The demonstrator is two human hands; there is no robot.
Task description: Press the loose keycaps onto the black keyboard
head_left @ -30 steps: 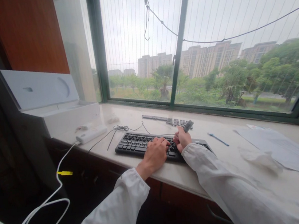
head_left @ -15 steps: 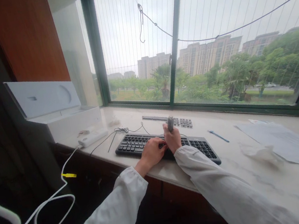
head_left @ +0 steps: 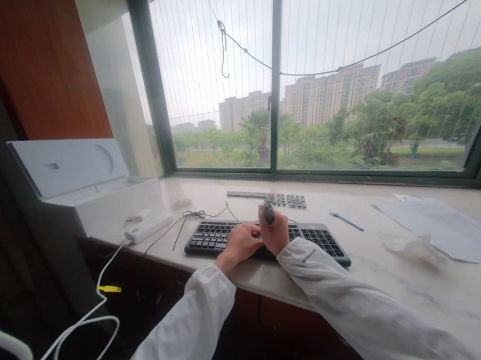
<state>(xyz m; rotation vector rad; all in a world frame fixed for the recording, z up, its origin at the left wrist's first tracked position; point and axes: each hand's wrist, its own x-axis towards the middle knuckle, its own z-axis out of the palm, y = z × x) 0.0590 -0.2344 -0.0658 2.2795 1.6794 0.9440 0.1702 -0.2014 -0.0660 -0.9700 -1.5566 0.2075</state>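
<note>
Black keyboard (head_left: 307, 234): lay flat on pale counter (head_left: 367, 252); seemed light, stiff, best lifted by both ends. Right hand (head_left: 275, 234): was closed round dark-handled tool (head_left: 268, 212). Left hand (head_left: 240, 244): curled over keys (head_left: 210, 236); hold could not be told.

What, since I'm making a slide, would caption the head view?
Left hand at a black keyboard, right hand beside it gripping a dark object.
</note>
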